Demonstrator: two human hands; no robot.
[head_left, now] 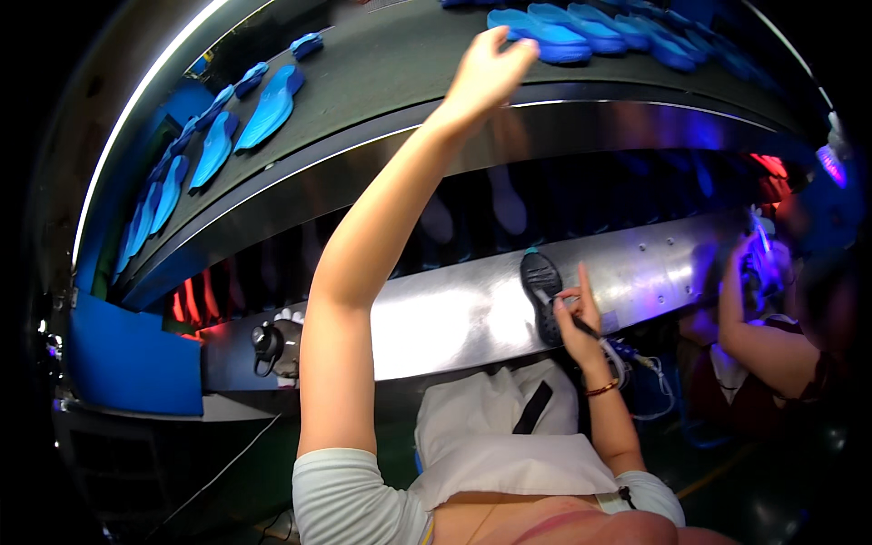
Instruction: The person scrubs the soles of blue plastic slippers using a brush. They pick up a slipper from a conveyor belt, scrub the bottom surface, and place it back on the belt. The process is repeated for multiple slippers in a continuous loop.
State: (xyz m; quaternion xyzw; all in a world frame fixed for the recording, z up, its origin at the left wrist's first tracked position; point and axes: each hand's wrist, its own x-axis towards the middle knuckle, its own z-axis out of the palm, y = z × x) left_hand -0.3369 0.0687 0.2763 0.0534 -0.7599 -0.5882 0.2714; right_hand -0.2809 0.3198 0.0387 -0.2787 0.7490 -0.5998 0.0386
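My left arm stretches up across the bench to the belt, where my left hand [495,71] has its fingers closed at the near-left end of a blue shoe sole [549,41]. My right hand [581,320] is over the metal bench, its index finger pointing out while the other fingers hold a black pen-like tool [585,329]. Beside that hand a black shoe sole [541,286] with a small teal tip lies on the bench. The tool's working end is partly hidden by my fingers.
A dark conveyor belt [381,77] carries several blue soles [272,107] at left and more at upper right. More soles stand in a dark rack under its metal edge. A black-lidded bottle [277,347] stands at the bench's left. A co-worker's arm [758,336] is at right, under purple light.
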